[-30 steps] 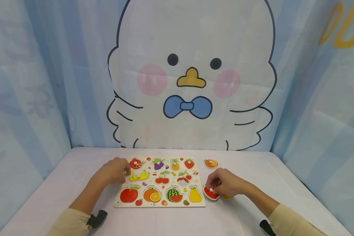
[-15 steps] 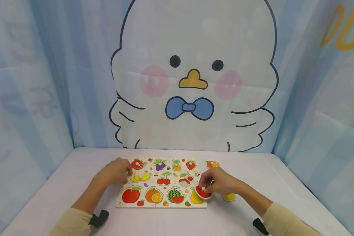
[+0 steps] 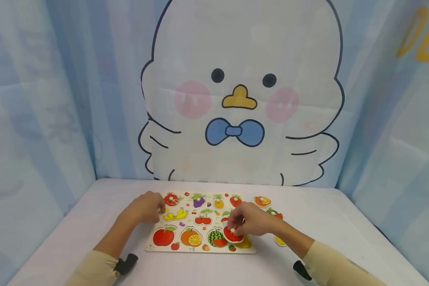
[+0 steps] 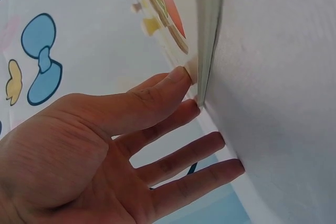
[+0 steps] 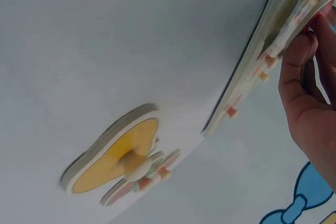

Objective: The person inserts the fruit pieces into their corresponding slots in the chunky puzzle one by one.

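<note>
A fruit knob-puzzle board lies flat on the table. My left hand is at its left side. In the left wrist view the left thumb touches the board's edge, the other fingers extended beside it. My right hand pinches a red puzzle piece with a small knob, over the board's lower right, partly covering the printed pear. The right wrist view catches only a sliver of that red piece. Knobbed pieces sit in the upper rows; the bottom row shows printed fruit without knobs.
Right of the board lie an orange piece, a watermelon piece partly behind the right hand, and a yellow pear piece, larger in the right wrist view. A curtain with a cartoon bird stands behind the table.
My right hand has lifted the red piece from the table right of the board and carried it left over the board. The left hand stays at the board's left edge.
</note>
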### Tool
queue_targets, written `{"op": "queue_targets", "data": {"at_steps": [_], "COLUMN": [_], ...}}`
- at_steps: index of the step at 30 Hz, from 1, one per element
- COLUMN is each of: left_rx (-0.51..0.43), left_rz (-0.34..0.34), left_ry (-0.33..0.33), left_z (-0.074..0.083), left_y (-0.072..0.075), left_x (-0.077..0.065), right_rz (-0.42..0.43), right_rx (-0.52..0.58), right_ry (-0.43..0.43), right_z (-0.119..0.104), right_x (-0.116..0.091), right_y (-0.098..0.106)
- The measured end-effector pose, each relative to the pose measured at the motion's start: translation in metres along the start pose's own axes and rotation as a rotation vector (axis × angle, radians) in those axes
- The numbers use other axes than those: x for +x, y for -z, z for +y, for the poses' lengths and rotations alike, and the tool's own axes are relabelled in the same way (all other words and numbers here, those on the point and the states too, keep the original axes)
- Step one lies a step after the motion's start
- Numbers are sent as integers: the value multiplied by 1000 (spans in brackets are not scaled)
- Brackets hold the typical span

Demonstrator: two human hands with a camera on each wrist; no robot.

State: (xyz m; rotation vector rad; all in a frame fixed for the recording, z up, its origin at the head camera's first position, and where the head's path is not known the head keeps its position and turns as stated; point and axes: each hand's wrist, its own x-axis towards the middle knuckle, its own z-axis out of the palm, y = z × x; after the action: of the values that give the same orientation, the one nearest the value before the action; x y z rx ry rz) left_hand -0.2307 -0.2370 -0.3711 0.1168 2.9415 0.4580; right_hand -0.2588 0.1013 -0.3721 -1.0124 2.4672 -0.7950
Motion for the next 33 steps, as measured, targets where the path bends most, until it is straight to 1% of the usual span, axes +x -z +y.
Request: {"op": "queue_targets", "data": {"at_steps": [3, 8, 12, 16, 19, 24, 29, 33], "left_rx": [-7, -18, -18, -17, -18, -16, -2, -7], "left_rz": [1, 2, 6, 7, 6, 2, -2, -8], "left_ry": [5, 14, 6, -5, -3, -7, -33, -25], "left_z": [0, -1, 0, -1, -1, -2, -4, -5], "left_y": [-1, -1, 0, 0, 1, 4, 5, 5], "left_x": [0, 1, 0, 2, 3, 3, 4, 4], "right_rz": [-20, -39, -55, -75, -87, -104, -108, -119], "right_rx": [-5, -21, -22, -35, -58, -47, -47, -47], "right_ry": [14, 83, 137, 165, 177, 187, 180, 178], "right_z": [-7, -18, -30, -42, -52, -67, -79, -86], "right_x": [10, 29, 42, 56, 67, 84, 97, 107], "right_y": [-6, -18, -25, -32, -37, -44, -50, -56]}}
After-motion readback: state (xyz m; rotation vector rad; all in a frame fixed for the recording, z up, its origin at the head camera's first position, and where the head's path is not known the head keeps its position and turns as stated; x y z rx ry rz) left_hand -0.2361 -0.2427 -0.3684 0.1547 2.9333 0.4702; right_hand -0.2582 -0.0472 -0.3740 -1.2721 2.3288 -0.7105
